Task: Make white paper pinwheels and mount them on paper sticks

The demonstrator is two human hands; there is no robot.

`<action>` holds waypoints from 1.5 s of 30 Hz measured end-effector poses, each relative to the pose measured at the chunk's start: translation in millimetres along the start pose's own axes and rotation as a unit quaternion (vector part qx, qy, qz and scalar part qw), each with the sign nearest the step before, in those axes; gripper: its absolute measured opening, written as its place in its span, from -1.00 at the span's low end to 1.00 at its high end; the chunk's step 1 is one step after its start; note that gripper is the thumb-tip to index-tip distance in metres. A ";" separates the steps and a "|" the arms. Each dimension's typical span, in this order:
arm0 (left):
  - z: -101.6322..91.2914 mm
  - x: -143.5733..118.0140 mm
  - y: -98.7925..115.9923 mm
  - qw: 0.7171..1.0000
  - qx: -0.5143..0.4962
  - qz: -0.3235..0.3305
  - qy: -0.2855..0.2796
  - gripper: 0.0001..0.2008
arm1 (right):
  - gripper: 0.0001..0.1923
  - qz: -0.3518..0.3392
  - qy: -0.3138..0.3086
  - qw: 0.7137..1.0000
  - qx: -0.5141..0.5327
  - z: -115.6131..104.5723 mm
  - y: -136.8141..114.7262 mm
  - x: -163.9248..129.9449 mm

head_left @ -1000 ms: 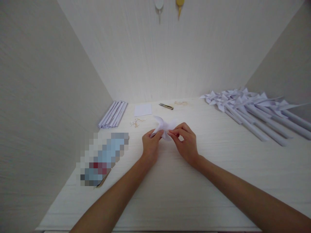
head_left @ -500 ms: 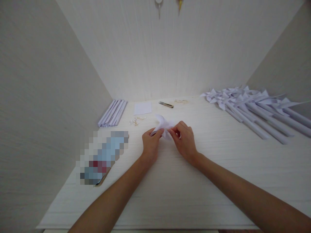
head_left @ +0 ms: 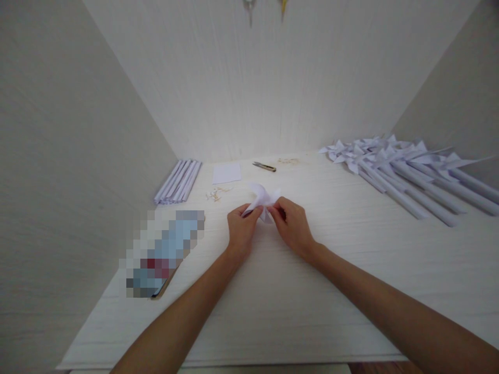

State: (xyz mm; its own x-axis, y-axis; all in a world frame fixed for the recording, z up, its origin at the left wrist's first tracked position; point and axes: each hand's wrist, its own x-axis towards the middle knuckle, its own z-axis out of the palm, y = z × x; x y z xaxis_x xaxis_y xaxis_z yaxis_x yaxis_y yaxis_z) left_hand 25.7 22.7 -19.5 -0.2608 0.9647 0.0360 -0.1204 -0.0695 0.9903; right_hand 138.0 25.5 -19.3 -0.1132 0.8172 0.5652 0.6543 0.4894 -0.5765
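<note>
A white paper pinwheel (head_left: 262, 196) with curled blades is held above the middle of the table. My left hand (head_left: 242, 227) is closed on its left side, thumb pressed near the centre. From the right, my right hand (head_left: 291, 222) pinches the paper close to the centre, and its fingertips nearly meet the left thumb. Whether a small piece sits between the right fingertips is too small to tell. Beyond the hands lie short cotton-tipped sticks (head_left: 217, 194) in a loose scatter.
Rolled paper tubes (head_left: 179, 181) lie stacked at the back left, beside white paper squares (head_left: 226, 173). Thread snips (head_left: 264, 166) and small tan bits (head_left: 287, 161) lie near the back wall. Pinwheels on paper sticks (head_left: 393, 166) are piled at right. A pixelated phone-like object (head_left: 167, 254) lies at left.
The right hand has shifted slightly, its fingers closing in on the pinwheel's centre. The left hand keeps its hold. The whole view has moved a little.
</note>
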 end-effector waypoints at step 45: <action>-7.6 2.7 14.7 0.995 0.097 0.013 -0.036 -0.86 | -0.74 -0.150 -0.048 0.965 -0.210 -17.3 -2.7 0.6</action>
State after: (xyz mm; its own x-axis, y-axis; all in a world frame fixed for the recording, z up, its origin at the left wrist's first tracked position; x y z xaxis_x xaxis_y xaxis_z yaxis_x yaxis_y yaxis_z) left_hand 16.0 22.4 -5.8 -0.1921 0.9793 0.0643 0.0738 -0.0509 0.9960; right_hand 149.1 19.4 -7.2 -0.4008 0.6925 0.5999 0.8243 0.5584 -0.0938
